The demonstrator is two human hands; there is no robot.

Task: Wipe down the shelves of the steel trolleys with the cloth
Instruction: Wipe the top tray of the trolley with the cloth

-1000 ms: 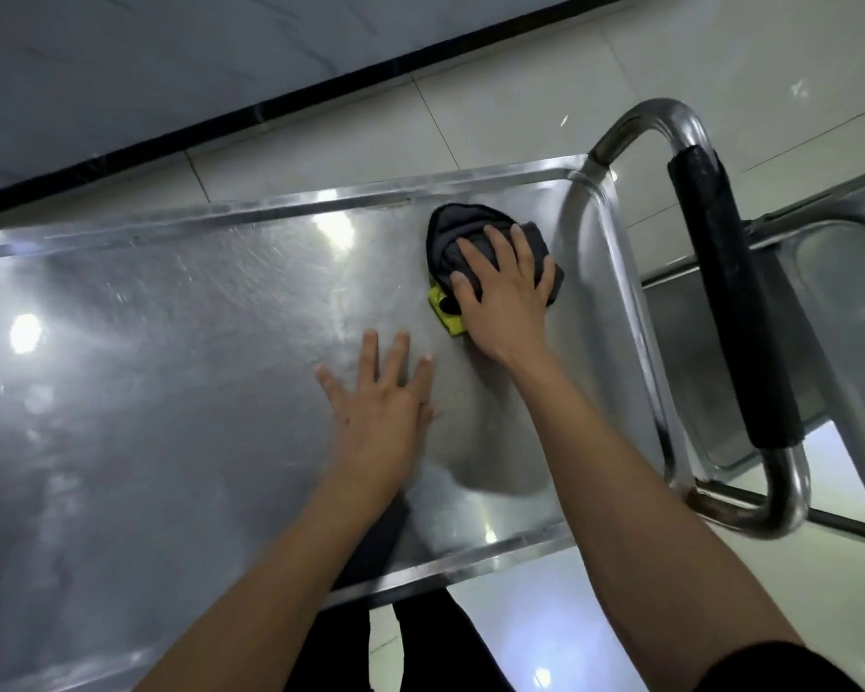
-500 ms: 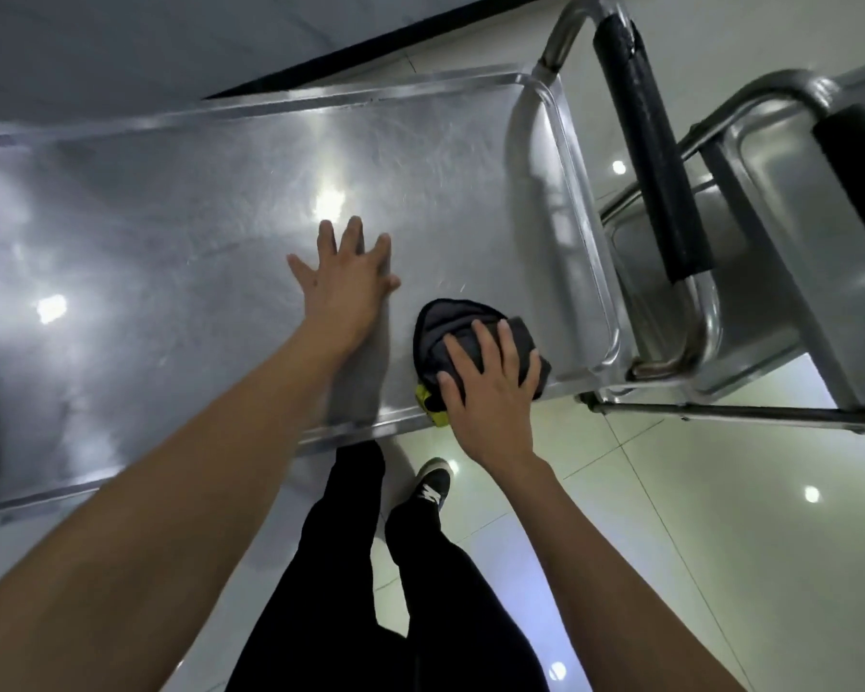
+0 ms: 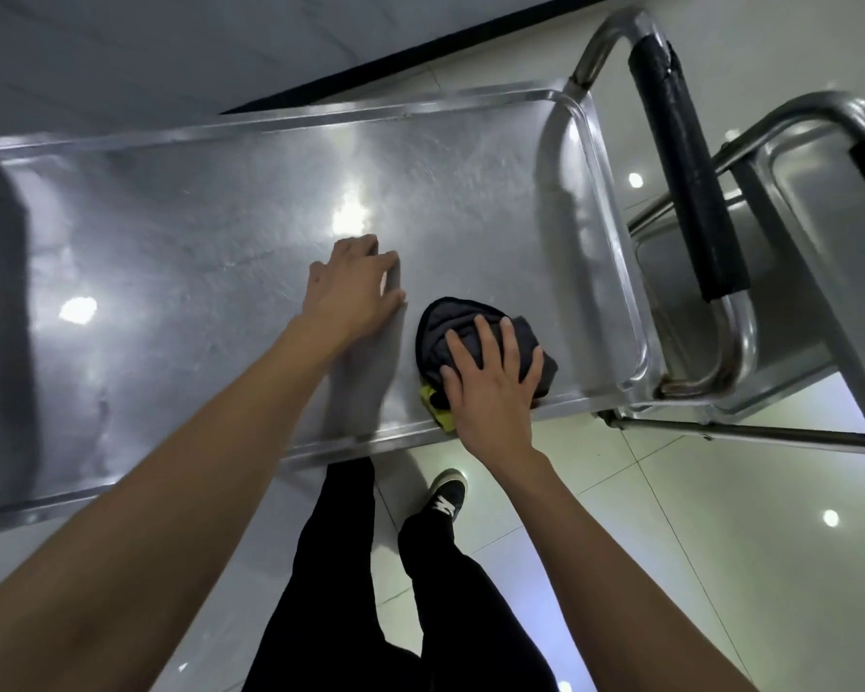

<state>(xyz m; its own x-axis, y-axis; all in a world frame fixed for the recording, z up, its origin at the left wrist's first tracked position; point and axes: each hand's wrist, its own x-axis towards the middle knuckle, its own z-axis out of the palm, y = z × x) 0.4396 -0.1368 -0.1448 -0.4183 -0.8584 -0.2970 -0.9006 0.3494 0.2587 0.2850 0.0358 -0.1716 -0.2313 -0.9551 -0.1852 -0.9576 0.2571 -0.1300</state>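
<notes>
The right hand [image 3: 490, 387] lies palm-down on the cloth [image 3: 470, 342], fingers spread and nearly straight, pressing it flat against the top shelf [image 3: 211, 232] of the steel trolley. Nothing is gripped; the fingers simply rest across the fabric. The cloth is a bunched dark grey wad with a yellow corner [image 3: 438, 409] showing beneath the heel of the right hand, at the near rim of the shelf. The cloth sits under and just ahead of the right hand, close to the shelf's right-hand end wall.

The left hand [image 3: 353, 287] rests on the bare shelf just to the left of the cloth, apart from it. Its palm faces down and its fingers bend at the knuckles, with the tips on the steel; it holds nothing.

Beyond the right hand, past the shelf's raised end, stands the trolley's tubular push handle [image 3: 690, 167] with a black foam sleeve. A second steel trolley [image 3: 820, 232] stands further right of that handle, only partly in view.

Below both forearms, the person's black trousers [image 3: 340, 566] and one dark shoe [image 3: 445, 494] with a white sole stand on the glossy tiled floor [image 3: 695, 541]. Ceiling lights reflect off the shelf ahead of and to the left of the left hand.
</notes>
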